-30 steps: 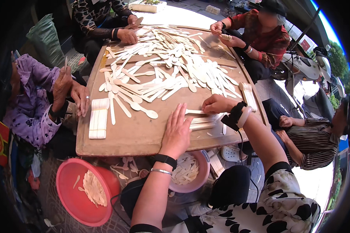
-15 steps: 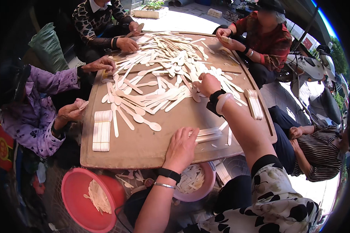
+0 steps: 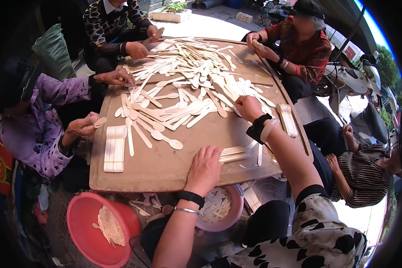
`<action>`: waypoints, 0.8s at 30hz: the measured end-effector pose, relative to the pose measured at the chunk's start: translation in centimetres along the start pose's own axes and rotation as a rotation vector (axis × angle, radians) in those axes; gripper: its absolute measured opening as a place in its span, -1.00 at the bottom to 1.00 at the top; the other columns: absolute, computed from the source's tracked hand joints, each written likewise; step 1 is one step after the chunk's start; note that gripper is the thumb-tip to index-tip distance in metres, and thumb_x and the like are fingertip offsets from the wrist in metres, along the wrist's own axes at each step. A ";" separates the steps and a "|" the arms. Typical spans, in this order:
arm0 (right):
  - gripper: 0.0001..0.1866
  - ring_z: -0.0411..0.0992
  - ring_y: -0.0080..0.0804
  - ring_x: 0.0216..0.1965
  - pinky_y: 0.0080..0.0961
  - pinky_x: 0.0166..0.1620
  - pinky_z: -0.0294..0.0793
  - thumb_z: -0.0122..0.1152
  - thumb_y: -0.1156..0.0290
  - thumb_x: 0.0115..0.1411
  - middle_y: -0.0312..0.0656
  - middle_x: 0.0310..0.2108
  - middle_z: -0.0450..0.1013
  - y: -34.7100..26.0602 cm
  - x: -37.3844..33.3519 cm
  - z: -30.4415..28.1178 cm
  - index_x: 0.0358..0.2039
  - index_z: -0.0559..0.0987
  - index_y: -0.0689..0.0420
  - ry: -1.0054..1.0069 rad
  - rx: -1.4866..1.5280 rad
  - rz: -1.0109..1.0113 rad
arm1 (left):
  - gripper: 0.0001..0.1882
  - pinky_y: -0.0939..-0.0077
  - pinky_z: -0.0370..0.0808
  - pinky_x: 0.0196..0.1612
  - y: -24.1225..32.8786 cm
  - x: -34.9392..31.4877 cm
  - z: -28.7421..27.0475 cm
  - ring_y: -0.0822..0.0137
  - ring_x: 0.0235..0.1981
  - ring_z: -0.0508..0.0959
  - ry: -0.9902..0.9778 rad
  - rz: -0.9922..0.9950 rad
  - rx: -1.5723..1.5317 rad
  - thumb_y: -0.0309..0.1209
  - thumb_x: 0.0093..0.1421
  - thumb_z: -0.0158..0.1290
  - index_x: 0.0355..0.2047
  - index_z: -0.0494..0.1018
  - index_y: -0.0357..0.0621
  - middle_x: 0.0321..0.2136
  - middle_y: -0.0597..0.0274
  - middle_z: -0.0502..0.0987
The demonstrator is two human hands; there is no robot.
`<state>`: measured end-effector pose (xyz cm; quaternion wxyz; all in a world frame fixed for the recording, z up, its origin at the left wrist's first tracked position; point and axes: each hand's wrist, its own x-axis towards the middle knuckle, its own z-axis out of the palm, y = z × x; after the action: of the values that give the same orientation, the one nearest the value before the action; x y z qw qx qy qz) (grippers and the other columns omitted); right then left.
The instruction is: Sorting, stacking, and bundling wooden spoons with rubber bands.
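- While the left hand point(image 3: 204, 167) touches the stacked sticks point(image 3: 236, 154), its fingers close-set, grip unclear, they run lengthwise rightward along the surface point(image 3: 165, 170).
- The right hand point(image 3: 250, 108), curled, hold unclear, is nearer the loose spoons point(image 3: 203, 67).

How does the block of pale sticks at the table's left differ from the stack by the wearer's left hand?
The block lies clear of both hands, while the left hand is at the left end of the stack. The block's pieces run away from the wearer; the stack's roughly left to right. A thin band crosses the block; none shows on the stack. Both are pale, on the brown table.
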<state>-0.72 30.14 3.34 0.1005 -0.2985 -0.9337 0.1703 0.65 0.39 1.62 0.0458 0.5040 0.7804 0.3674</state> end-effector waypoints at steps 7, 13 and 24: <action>-0.75 0.48 -0.52 -0.58 -0.51 -0.45 0.46 0.25 0.35 0.17 -0.21 -0.61 0.52 1.5 -5.3 -2.5 -0.28 0.68 0.30 -0.294 0.372 0.113 | -0.51 0.16 0.33 0.21 -0.2 -0.1 0.1 0.02 0.10 0.38 0.009 0.000 -0.015 -0.48 0.17 0.15 0.13 0.38 -0.18 0.01 0.06 0.43; -0.83 0.56 -0.31 -0.45 -0.41 -0.30 0.52 0.34 0.40 0.12 -0.12 -0.49 0.61 1.7 -8.4 -2.5 -0.31 0.70 0.21 -0.332 0.288 -0.191 | -0.54 0.09 0.19 0.37 0.2 0.2 0.1 -0.06 0.39 0.14 0.034 -0.005 0.053 -0.46 0.18 0.18 0.10 0.42 -0.19 0.36 -0.05 0.17; -0.84 0.57 -0.30 -0.39 -0.45 -0.25 0.54 0.35 0.44 0.10 -0.14 -0.44 0.60 1.2 -9.0 -3.5 -0.29 0.70 0.18 -0.504 0.275 -0.475 | -0.53 0.11 0.26 0.30 0.2 0.3 0.0 -0.03 0.22 0.30 0.002 -0.016 -0.037 -0.49 0.16 0.18 0.11 0.42 -0.18 0.14 0.01 0.37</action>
<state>8.11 26.62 5.39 -0.0567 -0.0060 -0.9407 0.3344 0.63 0.71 1.79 0.0573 0.4964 0.7775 0.3819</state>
